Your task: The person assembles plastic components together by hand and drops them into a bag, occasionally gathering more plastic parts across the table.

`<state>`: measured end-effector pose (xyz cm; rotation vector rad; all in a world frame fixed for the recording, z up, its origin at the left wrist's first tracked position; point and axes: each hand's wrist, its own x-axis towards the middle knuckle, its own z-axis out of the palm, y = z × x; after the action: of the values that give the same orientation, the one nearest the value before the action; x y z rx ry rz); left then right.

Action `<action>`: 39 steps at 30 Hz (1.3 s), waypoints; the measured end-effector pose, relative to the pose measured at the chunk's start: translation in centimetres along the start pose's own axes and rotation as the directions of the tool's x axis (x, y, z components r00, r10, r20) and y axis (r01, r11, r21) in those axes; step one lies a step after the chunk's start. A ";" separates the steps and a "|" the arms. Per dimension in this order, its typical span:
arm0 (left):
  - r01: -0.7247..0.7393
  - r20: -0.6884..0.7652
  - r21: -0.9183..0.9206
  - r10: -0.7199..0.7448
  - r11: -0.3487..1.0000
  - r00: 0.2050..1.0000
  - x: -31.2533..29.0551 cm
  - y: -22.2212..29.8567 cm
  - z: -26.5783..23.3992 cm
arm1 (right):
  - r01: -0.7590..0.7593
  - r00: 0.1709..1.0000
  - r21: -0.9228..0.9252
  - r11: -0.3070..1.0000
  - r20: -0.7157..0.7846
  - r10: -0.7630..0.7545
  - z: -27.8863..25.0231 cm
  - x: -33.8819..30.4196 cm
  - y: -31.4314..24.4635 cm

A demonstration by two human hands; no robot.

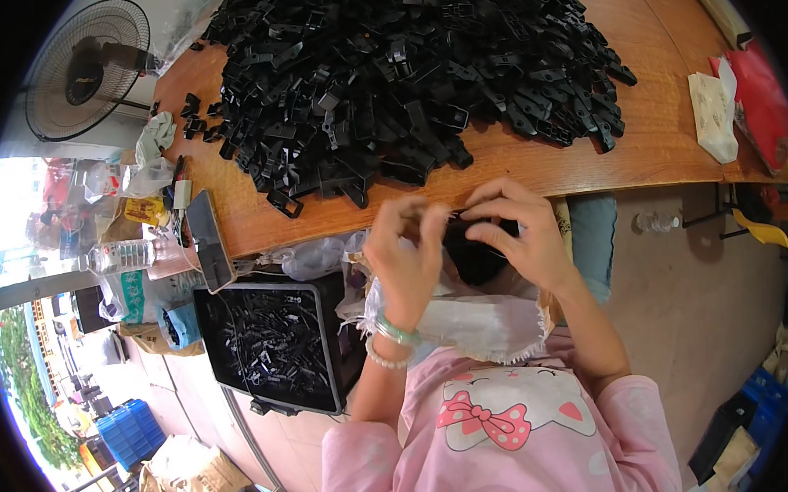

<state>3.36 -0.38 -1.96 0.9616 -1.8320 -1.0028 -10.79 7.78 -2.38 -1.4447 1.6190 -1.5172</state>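
My left hand (405, 256) is raised just below the table's front edge, its fingers curled and their tips smeared by motion. A green bangle and a beaded bracelet circle that wrist. Close by on the right, my right hand (524, 238) has its thumb and fingers bent toward each other; what they hold, if anything, is lost against black behind them. Beneath both hands, a white woven sack (481, 326) lies open on my lap, with black contents (475, 258) in its mouth. Beyond my hands, a large heap of black plastic clip-like parts (404, 78) covers much of the wooden table (660, 85).
A black bin (328, 337) of small dark parts stands left of my lap. At the table's left edge are a phone (207, 241) and plastic bottles (120, 256); a fan (87, 70) stands behind. A red bag (764, 98) and pale paper packet (714, 113) lie right.
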 end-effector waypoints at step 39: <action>0.513 0.483 -0.363 -0.314 0.778 0.817 -0.3 2.7 -1.3 | 0.210 0.978 0.177 0.961 -0.050 -0.204 -0.9 0.3 0.6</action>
<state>4.00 0.67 0.82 0.9157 -1.5608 -1.9619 -11.91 7.77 -2.57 -1.5326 1.3390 -1.7620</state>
